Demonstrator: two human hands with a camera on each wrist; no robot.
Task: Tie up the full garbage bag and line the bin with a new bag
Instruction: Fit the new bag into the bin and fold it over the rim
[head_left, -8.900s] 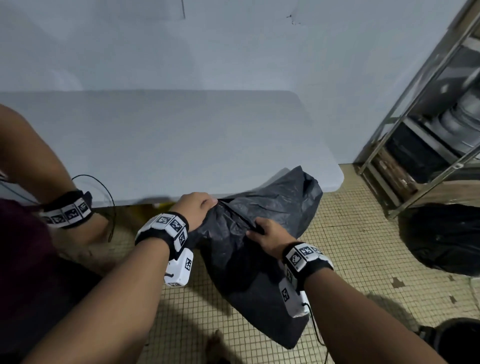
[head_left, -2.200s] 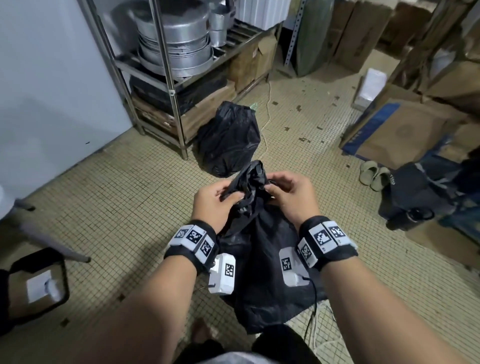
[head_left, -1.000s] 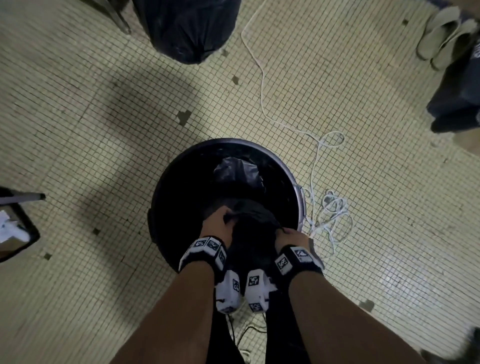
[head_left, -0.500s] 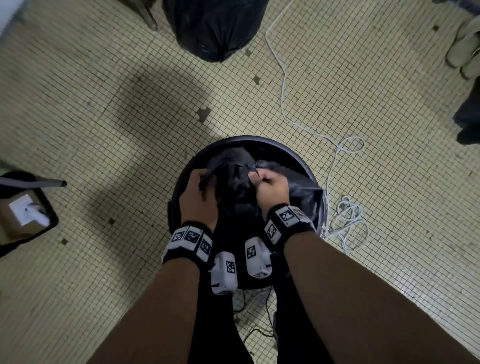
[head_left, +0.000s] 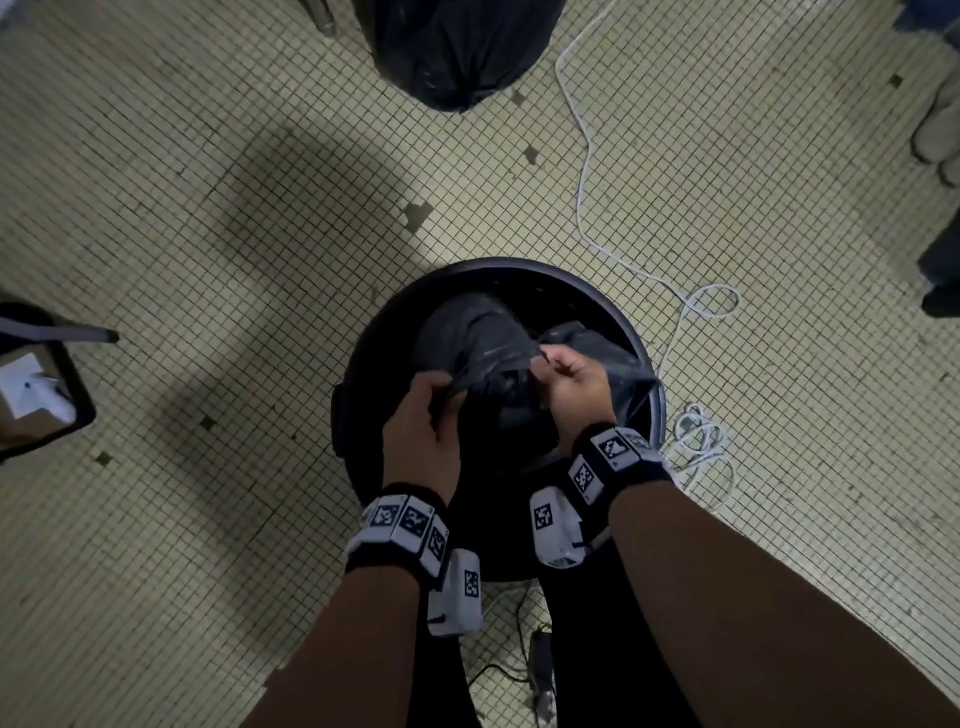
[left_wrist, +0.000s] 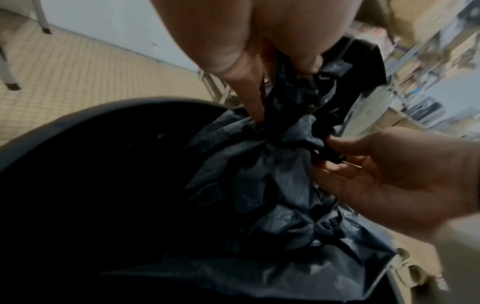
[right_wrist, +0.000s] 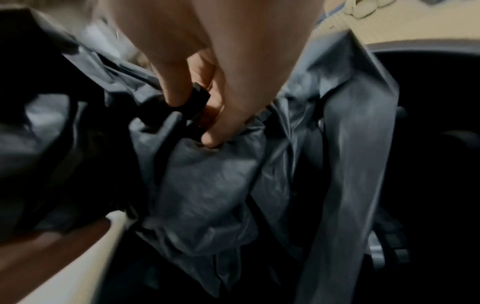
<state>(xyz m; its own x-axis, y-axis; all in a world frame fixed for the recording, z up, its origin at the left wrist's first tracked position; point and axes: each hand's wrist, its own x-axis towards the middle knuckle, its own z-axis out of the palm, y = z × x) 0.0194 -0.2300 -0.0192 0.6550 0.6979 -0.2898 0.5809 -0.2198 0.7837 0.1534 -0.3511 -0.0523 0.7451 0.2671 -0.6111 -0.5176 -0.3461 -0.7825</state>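
Black bag (head_left: 483, 343), black bin (head_left: 519, 270), beige-tiled floor (head_left: 208, 208).

Tiled floor (head_left: 218, 218) with missing tiles; white cord (head_left: 587, 156) looping to a coil (head_left: 698, 447); pale slippers (head_left: 935, 124) at right edge.

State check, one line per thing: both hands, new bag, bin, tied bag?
left hand: pinching the new bag's edge
right hand: pinching the new bag's edge
new bag: bunched inside the bin, not spread over the rim
bin: upright, unlined
full bag: on the floor beyond the bin

no readable text, only black-and-white square code markers on the wristbands (head_left: 405, 522)
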